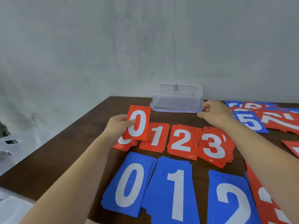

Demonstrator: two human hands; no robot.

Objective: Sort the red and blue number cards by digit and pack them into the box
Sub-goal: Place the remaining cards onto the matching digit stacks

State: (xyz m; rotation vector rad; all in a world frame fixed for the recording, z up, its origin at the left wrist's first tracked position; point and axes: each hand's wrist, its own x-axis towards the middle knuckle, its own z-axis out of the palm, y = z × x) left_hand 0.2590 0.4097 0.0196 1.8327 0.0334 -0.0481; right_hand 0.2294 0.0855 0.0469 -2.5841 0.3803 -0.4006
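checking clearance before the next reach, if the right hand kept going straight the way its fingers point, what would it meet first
Probably the clear plastic box. The right hand points left and slightly away, its fingers already at the box's right end by the lid clip. Depth is unclear, so contact cannot be confirmed.

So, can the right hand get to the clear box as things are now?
Probably yes. The right hand hovers empty just beside the clear box, near its right end, with only bare table between them and no card in the way.
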